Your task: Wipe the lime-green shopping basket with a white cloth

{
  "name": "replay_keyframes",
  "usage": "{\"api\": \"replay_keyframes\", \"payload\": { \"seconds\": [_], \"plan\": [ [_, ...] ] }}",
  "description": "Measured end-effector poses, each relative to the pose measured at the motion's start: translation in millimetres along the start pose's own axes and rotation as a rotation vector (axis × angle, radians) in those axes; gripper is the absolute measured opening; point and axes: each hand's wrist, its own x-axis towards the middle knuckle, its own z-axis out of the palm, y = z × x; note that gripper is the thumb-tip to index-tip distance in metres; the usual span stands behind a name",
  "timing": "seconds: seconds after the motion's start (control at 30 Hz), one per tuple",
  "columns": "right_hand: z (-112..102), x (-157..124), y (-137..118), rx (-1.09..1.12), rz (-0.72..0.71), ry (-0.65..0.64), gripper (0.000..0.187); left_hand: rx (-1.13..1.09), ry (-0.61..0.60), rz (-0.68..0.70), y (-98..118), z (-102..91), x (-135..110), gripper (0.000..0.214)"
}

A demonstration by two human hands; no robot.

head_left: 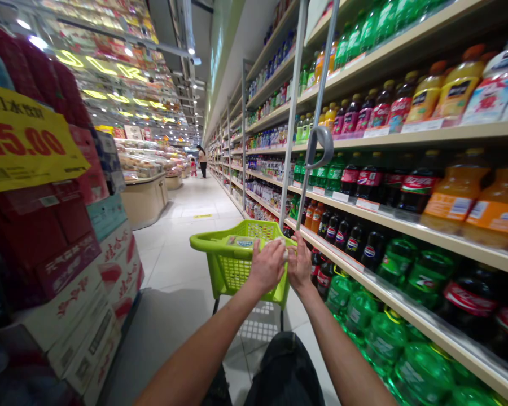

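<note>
Shelving (pixel 444 137) runs the whole right side, packed with bottles, its lower edges crowding close to the right hand (pixel 300 264). Pale floor (pixel 165 265) opens left of centre and stretches far down the aisle, with good room there. Over on the near left, stacked boxes (pixel 88 316) wall that side in. And here, in the middle, the green cart (pixel 201 241), a flat package (pixel 241 241) lying inside; bare floor on its left, shelf edges tight on its right. A slim grey rod (pixel 303 197) slants down to the right fingers. Now the left hand (pixel 267 264), over the near right of the cart: both sets of fingers bent, bunched narrow, tips meeting about a small pale thing (pixel 283 241). Which hand grips it, I can't tell!
</note>
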Motion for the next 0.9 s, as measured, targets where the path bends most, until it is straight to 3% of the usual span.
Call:
{"api": "replay_keyframes", "payload": {
  "seconds": [0.1, 0.3, 0.37, 0.53, 0.63, 0.77, 0.83, 0.9],
  "plan": [
    [-2, -1, 2, 0.017, -0.005, 0.004, 0.050, -0.001, -0.012, 0.053, 4, 2.1, 1, 0.033],
    [0, -5, 5, 0.033, -0.018, -0.027, 0.049, 0.043, 0.088, -0.139, -36, -19.1, -13, 0.033],
    [2, -7, 4, 0.005, -0.036, -0.038, 0.048, 0.051, 0.091, -0.149, -30, -17.5, -11, 0.034],
    [3, -10, 9, -0.090, -0.109, -0.085, 0.045, 0.027, -0.002, 0.027, -8, -6.2, -4, 0.037],
    [0, -9, 12, -0.167, -0.129, -0.124, 0.040, 0.028, 0.046, -0.038, -24, -13.4, -9, 0.033],
    [0, -10, 2, -0.268, -0.141, -0.164, 0.035, 0.063, 0.162, -0.239, -48, -24.5, -18, 0.030],
    [3, -12, -7, -0.300, -0.145, -0.184, 0.033, 0.063, 0.147, -0.218, -46, -23.5, -17, 0.032],
    [6, -14, -14, -0.313, -0.142, -0.197, 0.032, 0.051, 0.085, -0.110, -38, -20.1, -14, 0.035]
  ]
}}
